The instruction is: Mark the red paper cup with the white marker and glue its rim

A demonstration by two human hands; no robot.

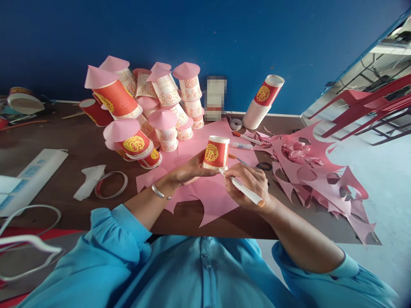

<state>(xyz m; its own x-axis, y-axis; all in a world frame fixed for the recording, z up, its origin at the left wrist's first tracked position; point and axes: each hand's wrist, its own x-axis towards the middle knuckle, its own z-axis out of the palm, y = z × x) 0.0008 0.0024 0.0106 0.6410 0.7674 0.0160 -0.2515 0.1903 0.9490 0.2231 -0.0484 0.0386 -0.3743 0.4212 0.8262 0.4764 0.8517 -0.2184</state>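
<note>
In the head view, holds a red cup point(214, 153) over pink paper point(213, 201), with the fingers of the left hand point(192, 169) clamped round its lower part. Grips a white pen point(245, 190) between the closed fingers of the right hand point(250, 182), with its tip at the cup's lower edge. Shows a nested cup stack point(256, 113) behind, red on top, white below. Shows piled cups point(167, 92) at left, under pink cones point(163, 119). Cannot tell what the held cup contains.
</note>
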